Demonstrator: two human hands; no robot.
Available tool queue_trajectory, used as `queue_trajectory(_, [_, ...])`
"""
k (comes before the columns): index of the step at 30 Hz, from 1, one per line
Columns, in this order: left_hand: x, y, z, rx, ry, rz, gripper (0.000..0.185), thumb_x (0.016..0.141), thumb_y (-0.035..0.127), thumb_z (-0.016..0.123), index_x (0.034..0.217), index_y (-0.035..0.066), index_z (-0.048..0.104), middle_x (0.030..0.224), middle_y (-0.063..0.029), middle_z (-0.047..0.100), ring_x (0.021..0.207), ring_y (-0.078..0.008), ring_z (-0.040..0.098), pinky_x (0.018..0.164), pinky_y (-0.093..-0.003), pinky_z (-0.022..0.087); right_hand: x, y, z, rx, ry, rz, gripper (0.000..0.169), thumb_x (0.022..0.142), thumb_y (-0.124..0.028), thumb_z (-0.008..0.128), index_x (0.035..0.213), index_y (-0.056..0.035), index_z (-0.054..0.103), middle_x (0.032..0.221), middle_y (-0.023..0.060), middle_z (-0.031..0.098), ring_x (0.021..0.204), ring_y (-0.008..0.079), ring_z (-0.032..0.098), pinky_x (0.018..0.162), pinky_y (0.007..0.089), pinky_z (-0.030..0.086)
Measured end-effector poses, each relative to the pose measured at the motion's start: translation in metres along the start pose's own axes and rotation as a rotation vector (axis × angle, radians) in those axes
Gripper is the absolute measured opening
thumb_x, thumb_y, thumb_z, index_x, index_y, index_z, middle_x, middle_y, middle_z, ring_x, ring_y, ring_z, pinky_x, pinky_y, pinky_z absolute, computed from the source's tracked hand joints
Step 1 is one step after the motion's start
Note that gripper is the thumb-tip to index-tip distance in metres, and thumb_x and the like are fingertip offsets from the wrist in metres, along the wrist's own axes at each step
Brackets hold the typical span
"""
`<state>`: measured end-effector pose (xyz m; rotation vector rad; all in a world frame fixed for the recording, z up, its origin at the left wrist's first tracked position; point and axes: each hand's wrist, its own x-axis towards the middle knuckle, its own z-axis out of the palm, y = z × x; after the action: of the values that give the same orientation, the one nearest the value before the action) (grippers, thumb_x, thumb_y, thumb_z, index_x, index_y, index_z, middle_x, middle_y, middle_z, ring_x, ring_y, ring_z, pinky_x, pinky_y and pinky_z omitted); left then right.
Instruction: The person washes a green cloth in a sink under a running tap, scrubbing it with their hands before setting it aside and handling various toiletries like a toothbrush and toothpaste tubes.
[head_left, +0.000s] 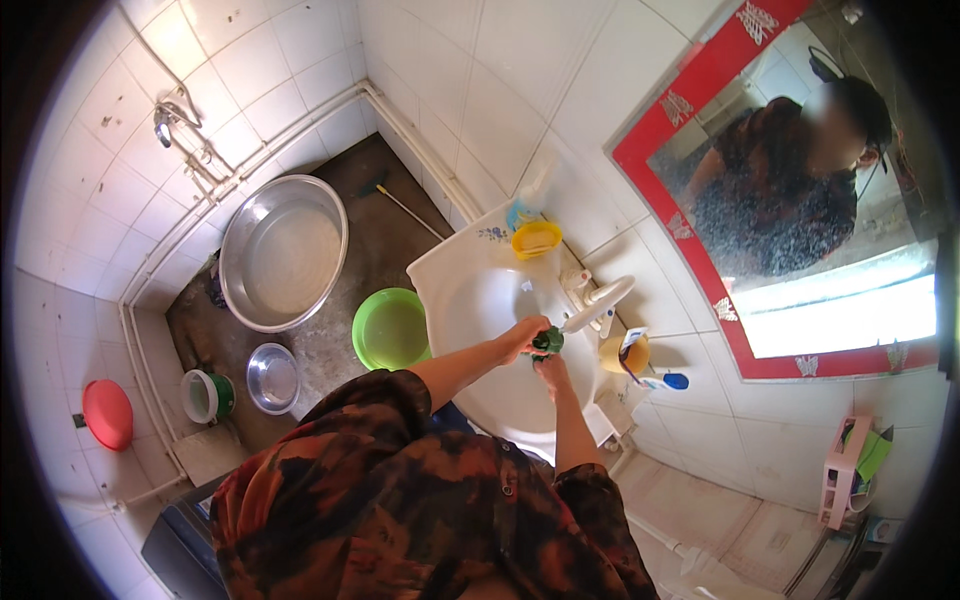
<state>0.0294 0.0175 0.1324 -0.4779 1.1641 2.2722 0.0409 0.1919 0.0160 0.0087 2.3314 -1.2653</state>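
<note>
Over a white washbasin (480, 300), both hands are on a dark green item (549, 341), perhaps a cloth, under the spout of a white faucet (600, 304). My left hand (525, 337) is closed on its left side. My right hand (553, 373) grips its lower part, close beside the left. The item's exact shape is partly hidden by the fingers. Whether water runs from the spout cannot be told.
A yellow soap dish (537, 240) and a yellow cup (625, 355) stand on the basin's edge. On the floor at left are a large metal basin (285, 253), a green basin (390, 328) and a small metal bowl (273, 379). A red-framed mirror (675, 180) hangs at right.
</note>
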Motion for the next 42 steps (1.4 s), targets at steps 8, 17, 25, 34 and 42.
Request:
queue_trajectory(8, [-0.001,-0.027,-0.052,-0.12,0.234,-0.181,0.035,0.085,0.042,0.042,0.094,0.01,0.052,0.08,-0.0069,0.056,0.075,-0.0185,0.057,0.066,-0.0322,0.049,0.004,-0.06,-0.007,0.577,0.322,0.261,0.034,0.078,-0.013,0.048,0.109,-0.0105,0.035,0.089,0.0092,0.052,0.072,0.0216,0.055,0.057,0.0362,0.047])
queue_trajectory(17, [0.057,-0.06,-0.056,-0.596,-0.196,-0.13,0.044,0.084,0.053,0.037,0.087,0.014,0.056,0.07,-0.0021,0.057,0.058,-0.0189,0.054,0.054,-0.0343,0.046,-0.069,-0.156,0.035,0.012,0.317,-0.556,0.016,0.078,-0.011,0.045,0.089,-0.0037,0.053,0.09,0.0122,0.056,0.079,0.0275,0.054,0.072,0.0323,0.043])
queue_trajectory(25, [0.048,-0.064,-0.025,-0.337,0.188,0.093,0.028,0.088,0.035,0.035,0.087,0.013,0.053,0.077,-0.0033,0.056,0.068,-0.0201,0.054,0.063,-0.0352,0.046,-0.007,-0.136,0.02,-0.249,0.536,-0.12,0.031,0.084,-0.035,0.042,0.076,-0.0072,0.053,0.071,0.0189,0.058,0.07,0.0382,0.057,0.061,0.0477,0.043])
queue_trajectory(34, [0.029,-0.056,-0.03,-0.067,0.302,-0.004,0.03,0.084,0.039,0.045,0.09,0.01,0.052,0.082,-0.0042,0.053,0.075,-0.0185,0.053,0.066,-0.035,0.044,-0.007,-0.113,0.027,-0.161,0.581,-0.136,0.03,0.084,-0.028,0.041,0.074,-0.0033,0.055,0.067,0.0188,0.059,0.064,0.0361,0.058,0.059,0.0439,0.044])
queue_trajectory(42, [0.012,-0.024,0.003,0.026,0.192,-0.083,0.031,0.082,0.042,0.047,0.091,0.013,0.05,0.084,-0.0031,0.054,0.073,-0.0146,0.054,0.068,-0.0329,0.045,0.019,-0.057,-0.001,-0.52,0.461,0.057,0.021,0.084,-0.023,0.044,0.079,-0.0047,0.054,0.076,0.0153,0.059,0.069,0.0338,0.057,0.061,0.0426,0.044])
